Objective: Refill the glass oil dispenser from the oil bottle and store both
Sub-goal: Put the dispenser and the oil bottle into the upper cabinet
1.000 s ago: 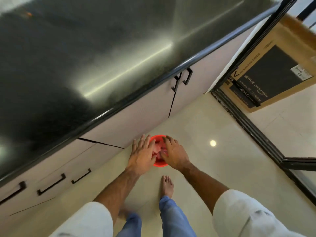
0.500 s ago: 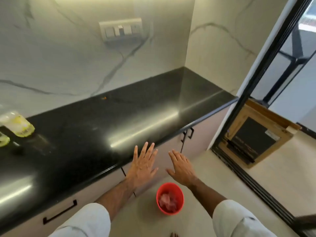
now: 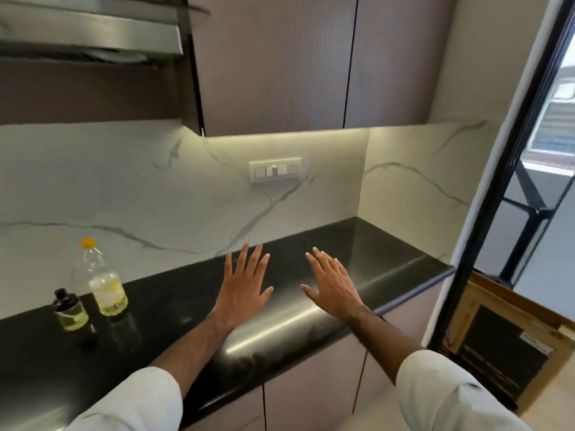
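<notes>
I see my left hand (image 3: 245, 287) and right hand (image 3: 333, 286) spread flat with straight fingers over the black desk (image 3: 280, 331), holding nothing. Farther left on the desk, the small glass dispenser (image 3: 69, 311) holds a little yellow oil; just beside it stands the oil bottle (image 3: 104, 281), roughly a third full.

We're looking at a home kitchen: a black countertop (image 3: 357, 275) is running under tall cabinets (image 3: 273, 63), a marble backsplash (image 3: 155, 194) is carrying a switch panel (image 3: 275, 169), and a range hood (image 3: 90, 35) is hanging upper left.
</notes>
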